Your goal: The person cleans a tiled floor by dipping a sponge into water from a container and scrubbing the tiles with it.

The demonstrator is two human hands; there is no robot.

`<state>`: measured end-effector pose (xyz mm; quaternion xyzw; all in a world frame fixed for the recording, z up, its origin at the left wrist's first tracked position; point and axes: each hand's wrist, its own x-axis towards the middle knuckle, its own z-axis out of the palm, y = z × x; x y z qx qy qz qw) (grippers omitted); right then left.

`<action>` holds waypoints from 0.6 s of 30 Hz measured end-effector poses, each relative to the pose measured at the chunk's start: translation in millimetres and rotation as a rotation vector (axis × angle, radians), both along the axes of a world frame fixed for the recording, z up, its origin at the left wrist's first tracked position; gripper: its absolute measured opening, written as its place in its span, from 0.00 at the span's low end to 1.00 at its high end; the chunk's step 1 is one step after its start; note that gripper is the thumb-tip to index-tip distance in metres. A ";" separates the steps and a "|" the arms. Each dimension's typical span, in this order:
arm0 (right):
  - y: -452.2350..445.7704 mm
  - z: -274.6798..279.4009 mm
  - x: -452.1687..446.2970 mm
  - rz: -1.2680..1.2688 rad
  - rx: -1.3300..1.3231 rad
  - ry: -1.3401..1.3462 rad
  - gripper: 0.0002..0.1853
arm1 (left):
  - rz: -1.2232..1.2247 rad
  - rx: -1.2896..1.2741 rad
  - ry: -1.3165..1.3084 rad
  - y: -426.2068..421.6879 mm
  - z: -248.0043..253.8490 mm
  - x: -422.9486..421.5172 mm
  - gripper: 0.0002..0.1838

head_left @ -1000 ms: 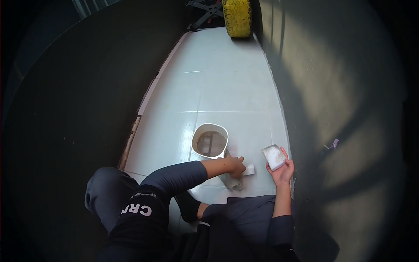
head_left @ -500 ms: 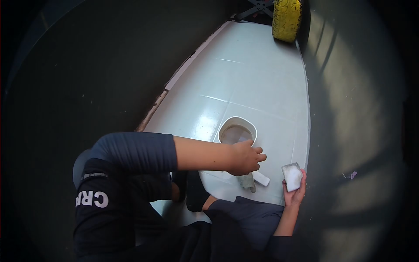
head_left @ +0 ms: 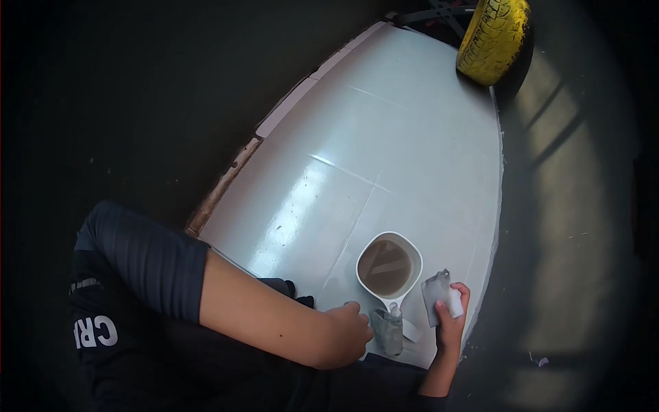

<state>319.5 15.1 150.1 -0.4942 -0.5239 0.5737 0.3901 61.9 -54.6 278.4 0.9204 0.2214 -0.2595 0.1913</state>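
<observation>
A white dipper (head_left: 416, 273) with a short handle stands on the pale tiles, murky brownish water inside it. Just below its handle lies a crumpled grey-green cloth (head_left: 388, 332), with a white block (head_left: 410, 331) beside it, partly hidden. My left hand (head_left: 347, 334) hovers just left of the cloth, its fingers curled; whether anything is between them is hidden. On the right, my right hand (head_left: 451, 317) grips a white and grey sponge (head_left: 434, 296), thumb across its face.
A yellow-painted tyre (head_left: 494, 41) stands at the far end of the tiles beside a dark metal frame (head_left: 439, 12). Dark surfaces flank the tiled strip (head_left: 425, 137) on both sides. A small purple scrap (head_left: 543, 361) lies at the lower right.
The view has turned and shifted. My left hand has moved from beside the dipper to the left of the cloth. My right hand has tilted the sponge and come nearer the dipper.
</observation>
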 end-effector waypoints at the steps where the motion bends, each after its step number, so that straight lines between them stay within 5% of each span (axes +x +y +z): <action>1: 11.1 11.9 -26.6 0.131 0.043 -0.111 0.27 | 0.009 -0.006 -0.001 3.4 -3.3 -0.5 0.16; 3: 26.0 25.7 -71.0 0.265 0.086 -0.214 0.28 | 0.001 -0.128 0.226 14.3 -7.9 0.5 0.16; 5: 33.9 28.8 -98.1 0.600 0.165 -0.714 0.33 | -0.015 -0.148 0.272 22.4 -14.4 -3.0 0.16; 9: 36.4 -37.4 -118.0 0.566 0.574 -1.018 0.32 | -0.080 -0.184 0.216 43.3 -31.6 -4.3 0.15; 18: 45.3 -60.3 -124.0 0.608 0.259 -1.119 0.28 | -0.144 -0.152 0.184 67.4 -44.0 -11.4 0.15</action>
